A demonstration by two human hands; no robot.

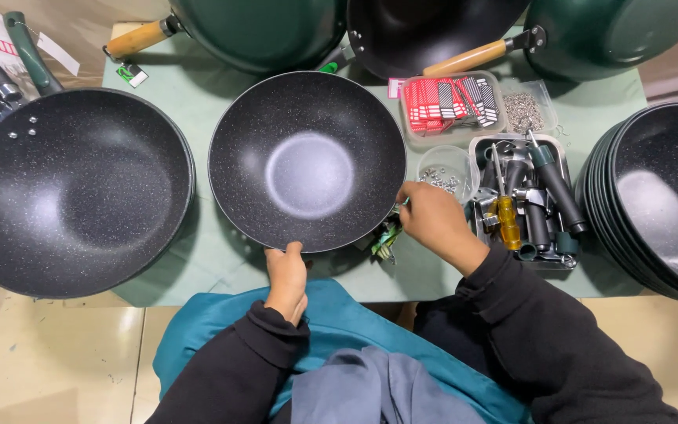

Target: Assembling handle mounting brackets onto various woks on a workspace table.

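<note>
A black speckled handle-less wok pan [308, 161] lies on the pale green table [221, 259] in front of me. My left hand [286, 276] grips its near rim. At the pan's right rim, my right hand [431, 221] has its fingers closed around something small that I cannot make out. Just below that hand lies a small green and silver piece [387, 239], partly under the pan's edge.
A larger speckled pan with handle [72, 192] sits at left. A stack of black pans [657, 200] stands at right. Beside my right hand are a metal tray of screwdrivers and handles [523, 206], a bowl of screws [442, 174], red tags [449, 106]. Green woks [260, 31] line the back.
</note>
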